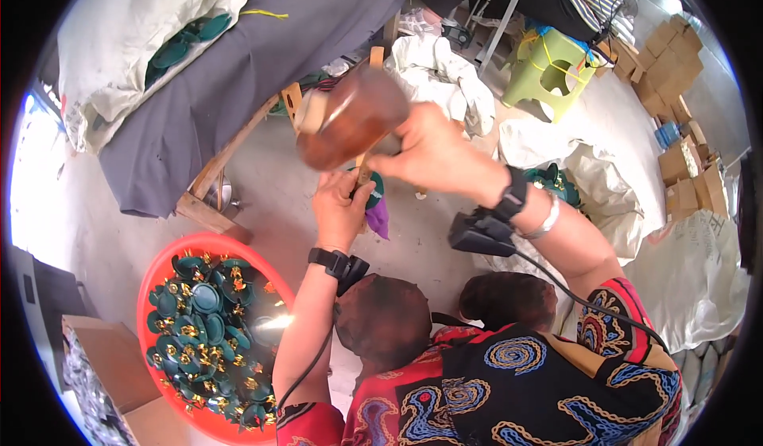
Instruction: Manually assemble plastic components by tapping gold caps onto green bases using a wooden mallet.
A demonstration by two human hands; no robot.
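Note:
My right hand [437, 148] is closed on a brown, glossy, rounded object [358, 116], smeared by motion, with a cream round part at its left side; its exact kind cannot be told. Just below it, my left hand [340, 200] has its fingers curled together around something mostly hidden. A narrow light wooden piece [364, 169] shows at those fingertips. Right beside them is a dark green round piece [374, 189], partly covered by the hand. Purple cloth [379, 218] hangs below the green piece.
A red tub [151, 275] of green cups with gold trim stands at lower left, beside a cardboard box [111, 366]. A grey-covered table [278, 73] bears a white sack [95, 65]. Green stool [548, 69], white sacks [604, 176] and cardboard boxes [668, 65] lie to the right.

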